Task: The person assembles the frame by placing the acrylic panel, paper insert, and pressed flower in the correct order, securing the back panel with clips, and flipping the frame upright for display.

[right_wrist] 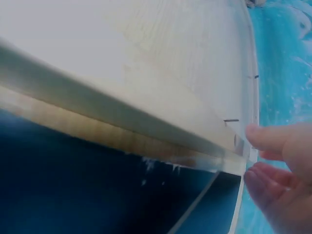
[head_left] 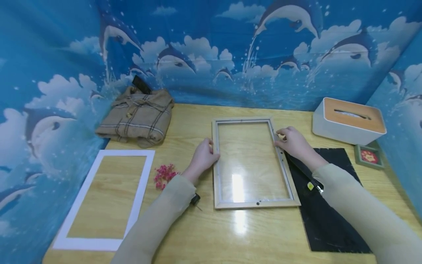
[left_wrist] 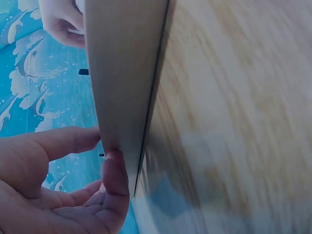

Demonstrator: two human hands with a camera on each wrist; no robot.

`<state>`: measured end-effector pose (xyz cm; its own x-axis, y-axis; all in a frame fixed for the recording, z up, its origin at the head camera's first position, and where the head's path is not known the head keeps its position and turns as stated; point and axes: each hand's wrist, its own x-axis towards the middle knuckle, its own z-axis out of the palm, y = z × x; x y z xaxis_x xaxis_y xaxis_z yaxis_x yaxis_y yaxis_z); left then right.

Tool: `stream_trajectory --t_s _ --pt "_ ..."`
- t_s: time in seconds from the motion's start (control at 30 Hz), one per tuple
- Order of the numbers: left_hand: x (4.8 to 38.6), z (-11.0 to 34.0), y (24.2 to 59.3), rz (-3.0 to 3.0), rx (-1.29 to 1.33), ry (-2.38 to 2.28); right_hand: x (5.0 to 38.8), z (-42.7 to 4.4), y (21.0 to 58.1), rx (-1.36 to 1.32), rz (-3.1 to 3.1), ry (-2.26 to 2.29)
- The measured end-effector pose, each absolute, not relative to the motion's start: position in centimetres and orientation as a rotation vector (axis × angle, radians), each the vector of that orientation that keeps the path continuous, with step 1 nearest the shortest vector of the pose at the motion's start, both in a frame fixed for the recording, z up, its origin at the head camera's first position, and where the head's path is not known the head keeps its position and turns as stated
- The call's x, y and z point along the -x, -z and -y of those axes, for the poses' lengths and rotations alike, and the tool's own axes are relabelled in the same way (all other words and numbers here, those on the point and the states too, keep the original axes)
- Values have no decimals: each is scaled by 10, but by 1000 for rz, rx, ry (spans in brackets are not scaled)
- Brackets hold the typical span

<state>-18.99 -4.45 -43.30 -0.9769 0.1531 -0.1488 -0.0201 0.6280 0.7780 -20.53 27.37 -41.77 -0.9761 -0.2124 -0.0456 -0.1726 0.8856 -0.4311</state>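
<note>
- The frame (head_left: pixel 237 205) is at the middle of the worktop (head_left: pixel 194 238), its right rail against or over the edge of the black board (head_left: pixel 316 223); whether it lies flat or slightly raised is hard to tell.
- The left hand (head_left: pixel 202 157) pinches the left rail between thumb and fingers; the right hand (head_left: pixel 293 141) pinches the right rail, a little farther up.
- Matching pressure from each grip should keep the frame from twisting.
- Fingertips are best kept on the rails, off the clear pane (head_left: pixel 250 157), which would likely smudge.
- A small dark tab (left_wrist: pixel 84 71) juts beyond the rail and could catch a finger.
- The pink sprig (head_left: pixel 164 176), just beside the left sleeve (head_left: pixel 176 198), looks fragile; that forearm needs care.
</note>
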Motion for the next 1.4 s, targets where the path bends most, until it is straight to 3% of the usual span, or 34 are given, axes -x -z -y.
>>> stream_trajectory --t_s 0.3,0.9,1.4 --pt "188 52 434 -2715 -109 -1153 187 -274 418 306 -2934 732" --pt "202 63 434 -2687 28 -1101 188 -256 417 304 -2828 747" --pt "212 63 428 -2663 -197 -1105 185 -268 417 264 -2850 747"
